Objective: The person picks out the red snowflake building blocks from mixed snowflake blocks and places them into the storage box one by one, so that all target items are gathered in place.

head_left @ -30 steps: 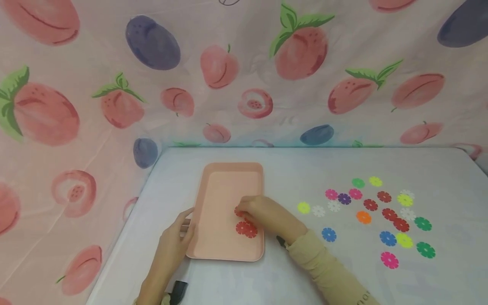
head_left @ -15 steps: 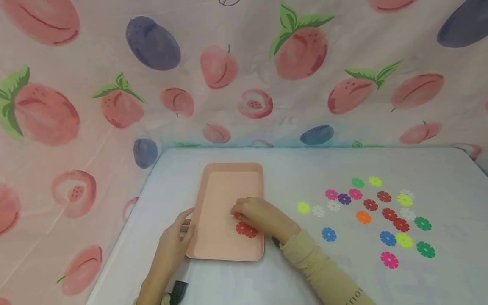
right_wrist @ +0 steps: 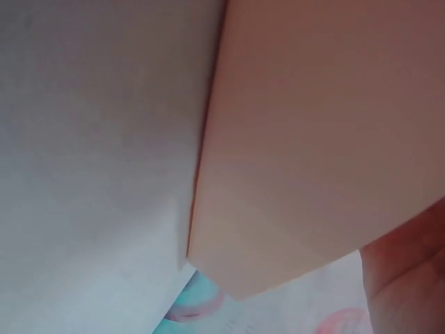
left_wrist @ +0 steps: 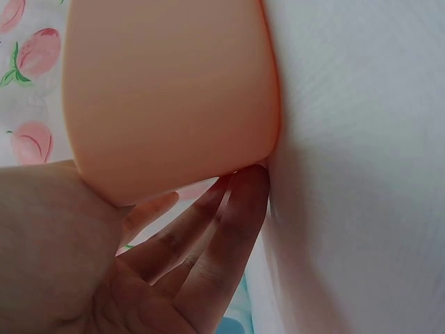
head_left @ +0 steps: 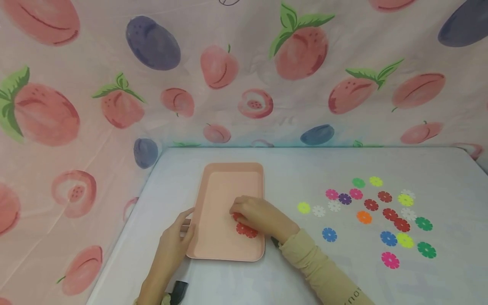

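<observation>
A red notched disc point(head_left: 237, 217) lies in the right half of a shallow pink tray point(head_left: 219, 186), partly covered by the right hand point(head_left: 257, 212). The fingers of this hand bend down over the disc; whether they pinch it or merely touch it cannot be told, since the tray wall hides them in the right wrist view. Just below, on the near side, two further red discs point(head_left: 242, 228) lie together in the tray. At the tray's left edge is the left hand point(head_left: 173, 241), its fingers relaxed and nearly straight, touching the outer wall. The tray rests on a white table point(head_left: 289, 271). To its right lies a scatter of loose discs point(head_left: 364, 217) in yellow, white, green, pink, purple, red, orange and blue, some touching or overlapping. A tan sleeve point(head_left: 324, 271) covers the right forearm. Beyond the table hangs a pale sheet point(head_left: 244, 25) printed with fruit.
</observation>
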The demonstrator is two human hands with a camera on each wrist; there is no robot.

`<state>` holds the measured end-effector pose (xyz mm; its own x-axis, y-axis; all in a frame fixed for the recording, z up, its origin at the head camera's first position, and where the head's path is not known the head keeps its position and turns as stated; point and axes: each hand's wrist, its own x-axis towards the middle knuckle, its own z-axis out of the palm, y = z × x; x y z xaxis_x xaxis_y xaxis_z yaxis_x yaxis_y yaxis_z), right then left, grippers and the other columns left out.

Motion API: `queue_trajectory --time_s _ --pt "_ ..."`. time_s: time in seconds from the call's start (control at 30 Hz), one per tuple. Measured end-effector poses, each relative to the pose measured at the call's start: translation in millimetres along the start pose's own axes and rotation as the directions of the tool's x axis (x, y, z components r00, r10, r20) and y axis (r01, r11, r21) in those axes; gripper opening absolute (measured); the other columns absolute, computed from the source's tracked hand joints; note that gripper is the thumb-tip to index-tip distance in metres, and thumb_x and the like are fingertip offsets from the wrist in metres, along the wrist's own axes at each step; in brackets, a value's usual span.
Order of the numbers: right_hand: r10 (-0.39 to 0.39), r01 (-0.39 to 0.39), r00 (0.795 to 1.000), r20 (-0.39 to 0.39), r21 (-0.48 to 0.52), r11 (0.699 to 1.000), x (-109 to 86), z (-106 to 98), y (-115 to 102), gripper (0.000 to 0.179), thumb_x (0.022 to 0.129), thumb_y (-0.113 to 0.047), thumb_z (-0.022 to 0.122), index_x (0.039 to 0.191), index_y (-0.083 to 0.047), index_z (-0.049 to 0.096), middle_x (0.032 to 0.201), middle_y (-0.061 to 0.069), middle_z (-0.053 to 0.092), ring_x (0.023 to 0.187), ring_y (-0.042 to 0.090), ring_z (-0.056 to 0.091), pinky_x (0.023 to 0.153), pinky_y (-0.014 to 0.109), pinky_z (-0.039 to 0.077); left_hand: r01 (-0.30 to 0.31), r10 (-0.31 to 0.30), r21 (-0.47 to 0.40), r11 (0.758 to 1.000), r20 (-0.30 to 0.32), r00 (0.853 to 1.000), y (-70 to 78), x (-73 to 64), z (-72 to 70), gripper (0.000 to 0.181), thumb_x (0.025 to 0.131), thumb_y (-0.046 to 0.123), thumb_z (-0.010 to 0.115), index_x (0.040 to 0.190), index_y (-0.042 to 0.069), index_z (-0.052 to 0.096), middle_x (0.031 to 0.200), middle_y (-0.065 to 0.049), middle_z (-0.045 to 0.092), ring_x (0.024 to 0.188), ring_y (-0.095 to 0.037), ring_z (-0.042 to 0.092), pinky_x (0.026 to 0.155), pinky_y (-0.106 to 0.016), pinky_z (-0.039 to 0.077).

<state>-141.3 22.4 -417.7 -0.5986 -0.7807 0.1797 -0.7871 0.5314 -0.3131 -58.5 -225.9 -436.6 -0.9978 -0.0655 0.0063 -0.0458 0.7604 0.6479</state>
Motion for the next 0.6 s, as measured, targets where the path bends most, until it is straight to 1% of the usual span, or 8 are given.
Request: queue_trajectory --time_s 0.17,0.43,0.6 --pt "0.002 -0.002 1.0 0.011 -0.018 1.0 -0.8 -1.0 0.8 0.012 0.088 -0.013 0.076 0.1 -0.014 0.072 0.093 -0.002 0.064 0.086 0.012 0.057 0.081 0.02 0.055 0.015 -0.015 -0.008 1.0 0.007 1.0 0.4 0.3 0.1 0.046 0.101 0.016 0.058 0.146 0.018 0.047 0.119 -0.016 0.068 0.098 -0.03 0.07 0.08 -0.041 0.06" --pt "-0.027 0.026 0.999 -0.018 -0.056 0.998 -3.3 -5.4 1.1 0.01 0.088 -0.014 0.076 0.097 -0.015 0.072 0.092 -0.002 0.063 0.086 0.012 0.057 0.08 0.021 0.055 0.017 -0.017 -0.003 1.0 0.005 1.0 1.7 -0.1 0.0 0.046 0.101 0.016 0.058 0.146 0.017 0.047 0.119 -0.016 0.067 0.1 -0.031 0.07 0.081 -0.041 0.06" --pt "0.0 0.0 1.0 -0.003 -0.039 0.999 -5.3 -7.8 0.5 0.013 0.088 -0.017 0.076 0.101 -0.015 0.073 0.094 -0.002 0.065 0.087 0.012 0.057 0.082 0.021 0.056 0.013 -0.013 -0.002 1.0 0.005 1.0 2.3 -0.3 -0.3 0.046 0.101 0.016 0.058 0.146 0.017 0.047 0.119 -0.016 0.068 0.1 -0.031 0.07 0.081 -0.041 0.06"
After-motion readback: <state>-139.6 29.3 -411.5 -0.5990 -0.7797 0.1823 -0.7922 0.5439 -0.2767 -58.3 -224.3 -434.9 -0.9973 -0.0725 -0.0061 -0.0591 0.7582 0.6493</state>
